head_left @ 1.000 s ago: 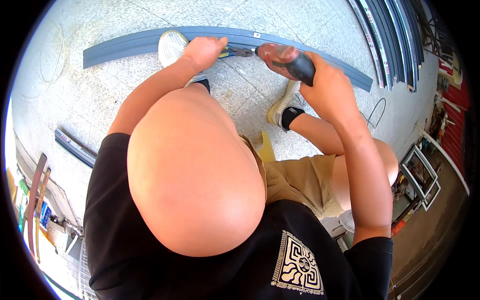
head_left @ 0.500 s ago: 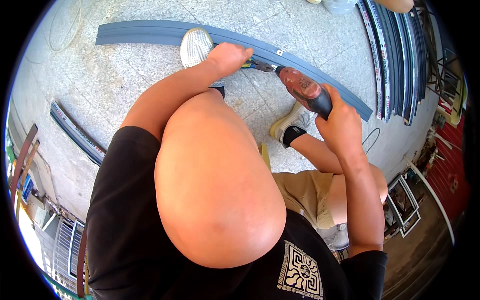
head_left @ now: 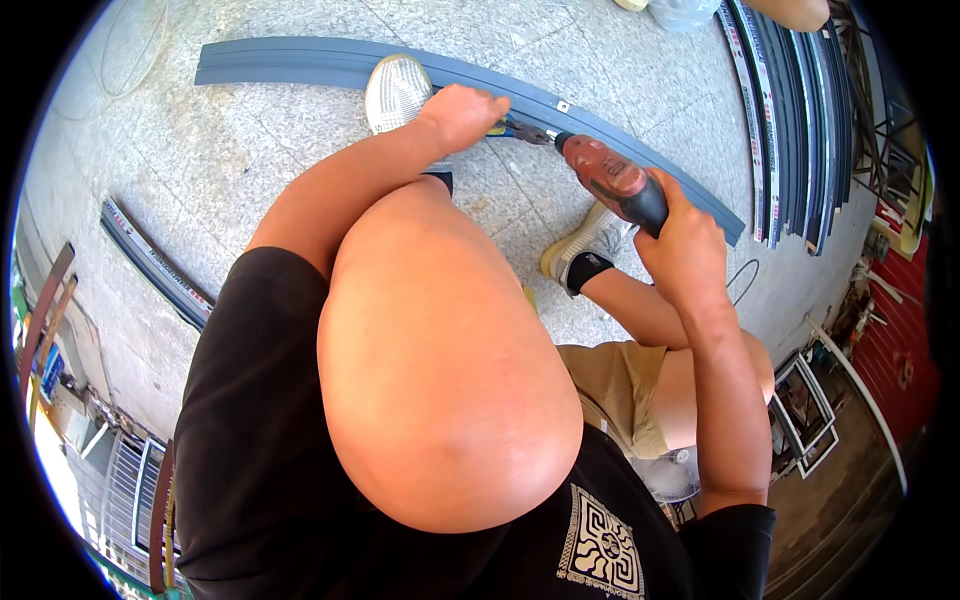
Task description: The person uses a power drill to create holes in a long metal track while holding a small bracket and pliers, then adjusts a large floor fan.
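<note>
My right hand (head_left: 685, 235) is wrapped round the handle of a red and black power drill (head_left: 608, 172), whose nose points left and away. Closed on a pair of pliers (head_left: 524, 131) with blue and yellow grips is my left hand (head_left: 466, 115). The pliers' jaws meet the drill's tip; whether they hold something small there, I cannot make out. Both tools are at the near edge of a long grey metal profile (head_left: 290, 62) lying on the floor. My left shoe (head_left: 398, 92) rests on the profile. A small light square piece (head_left: 563, 106) is on it, just beyond the drill tip.
Several long dark profiles (head_left: 800, 130) lie stacked at the far right. Another short bundle of profiles (head_left: 155, 265) is on the floor at left. A thin cable (head_left: 745, 280) loops beside my right forearm. White frames (head_left: 805, 410) stand at the right.
The view has shifted slightly. Both hands keep their grip, and the drill tip stays against the pliers' jaws.
</note>
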Action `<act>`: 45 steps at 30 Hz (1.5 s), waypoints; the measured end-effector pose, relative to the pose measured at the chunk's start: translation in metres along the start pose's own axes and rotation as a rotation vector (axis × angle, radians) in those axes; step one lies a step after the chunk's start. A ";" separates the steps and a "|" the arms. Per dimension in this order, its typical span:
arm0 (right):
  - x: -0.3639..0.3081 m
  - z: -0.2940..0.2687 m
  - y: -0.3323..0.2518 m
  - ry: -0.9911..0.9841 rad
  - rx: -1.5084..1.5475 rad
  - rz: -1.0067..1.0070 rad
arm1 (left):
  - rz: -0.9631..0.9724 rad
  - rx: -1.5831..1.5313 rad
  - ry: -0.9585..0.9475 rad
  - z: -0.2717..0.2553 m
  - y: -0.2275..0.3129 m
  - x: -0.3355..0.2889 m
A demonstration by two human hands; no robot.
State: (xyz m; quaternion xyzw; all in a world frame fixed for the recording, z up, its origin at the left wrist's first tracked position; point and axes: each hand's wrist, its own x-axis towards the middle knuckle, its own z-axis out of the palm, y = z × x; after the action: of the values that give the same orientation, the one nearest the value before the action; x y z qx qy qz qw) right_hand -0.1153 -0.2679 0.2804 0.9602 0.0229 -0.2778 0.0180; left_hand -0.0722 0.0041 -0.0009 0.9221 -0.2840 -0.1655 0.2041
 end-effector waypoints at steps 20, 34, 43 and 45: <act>0.004 -0.001 0.007 0.054 0.007 -0.063 | 0.026 0.136 -0.051 -0.004 0.005 0.003; 0.002 0.002 0.006 0.067 0.042 -0.053 | 0.036 0.119 -0.003 -0.001 0.002 0.000; 0.003 0.000 0.006 0.020 0.006 -0.014 | 0.015 0.104 -0.051 -0.005 0.003 0.001; 0.004 0.002 0.008 0.034 0.013 -0.022 | 0.014 0.112 -0.045 -0.008 0.006 0.001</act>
State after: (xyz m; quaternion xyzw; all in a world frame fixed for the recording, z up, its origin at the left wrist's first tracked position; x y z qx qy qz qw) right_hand -0.1127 -0.2756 0.2770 0.9646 0.0322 -0.2616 0.0084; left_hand -0.0709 0.0014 0.0088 0.9262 -0.3038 -0.1684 0.1468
